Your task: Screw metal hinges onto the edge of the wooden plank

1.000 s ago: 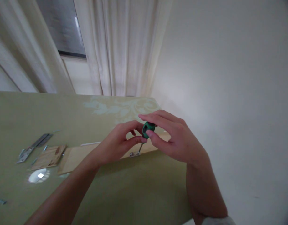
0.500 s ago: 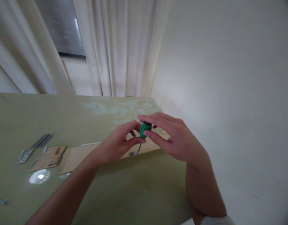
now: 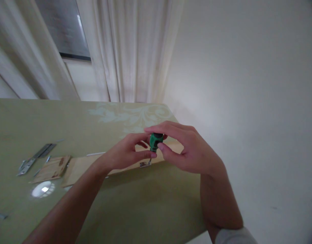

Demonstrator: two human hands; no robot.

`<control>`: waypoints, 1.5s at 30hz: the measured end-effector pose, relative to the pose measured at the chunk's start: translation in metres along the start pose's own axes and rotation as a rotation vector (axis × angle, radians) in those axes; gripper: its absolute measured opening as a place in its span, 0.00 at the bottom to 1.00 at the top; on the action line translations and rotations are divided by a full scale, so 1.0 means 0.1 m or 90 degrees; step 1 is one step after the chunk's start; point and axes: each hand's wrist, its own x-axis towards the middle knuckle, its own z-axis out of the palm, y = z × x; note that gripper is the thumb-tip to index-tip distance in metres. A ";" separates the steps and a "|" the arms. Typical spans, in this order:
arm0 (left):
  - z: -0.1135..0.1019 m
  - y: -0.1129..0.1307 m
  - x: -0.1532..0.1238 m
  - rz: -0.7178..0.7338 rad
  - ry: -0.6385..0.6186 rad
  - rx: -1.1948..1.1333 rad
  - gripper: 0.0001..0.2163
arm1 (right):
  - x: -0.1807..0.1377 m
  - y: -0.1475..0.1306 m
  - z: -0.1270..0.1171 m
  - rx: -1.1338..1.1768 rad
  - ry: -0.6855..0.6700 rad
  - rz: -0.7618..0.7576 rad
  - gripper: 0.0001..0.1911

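A short screwdriver with a green and black handle [image 3: 155,141] stands nearly upright between my hands. My right hand [image 3: 186,145] grips the top of the handle with thumb and fingers. Around the lower handle, from the left, my left hand [image 3: 132,150] closes its thumb and fingers. The tip of the shaft meets a small metal hinge plate [image 3: 145,164] at the near edge of a long pale wooden board [image 3: 81,164]. My left forearm and hand hide part of the board.
Left of the board lie a smaller wooden piece [image 3: 53,168], dark metal hinges [image 3: 44,150] and a silver plate [image 3: 27,166]. A small metal part [image 3: 1,215] is at the lower left. The green table [image 3: 145,203] ends at the white wall [image 3: 247,101]; curtains [image 3: 130,51] hang behind.
The screwdriver handle has turned, so a black patch faces me, and it sits slightly lower and further left. My right thumb has shifted on the handle. Both hands keep hold.
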 end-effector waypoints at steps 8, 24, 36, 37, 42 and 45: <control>0.03 -0.47 -0.07 -0.163 -0.148 0.318 0.43 | -0.03 0.08 -0.02 -0.075 0.037 0.059 0.13; 0.04 -0.48 -0.08 -0.194 -0.208 0.274 0.42 | 0.02 0.20 0.05 -0.111 0.099 0.068 0.14; 0.00 -0.65 -0.08 -0.279 -0.113 0.304 0.25 | 0.00 0.17 0.01 -0.024 -0.004 0.060 0.25; 0.00 -0.65 -0.08 -0.285 -0.108 0.298 0.25 | 0.00 0.17 0.01 -0.027 -0.008 0.067 0.24; 0.02 -0.63 -0.08 -0.301 -0.095 0.269 0.26 | 0.01 0.18 0.04 -0.097 0.021 0.079 0.16; 0.03 -0.64 -0.08 -0.302 -0.092 0.265 0.26 | 0.03 0.23 0.06 -0.053 0.034 0.060 0.18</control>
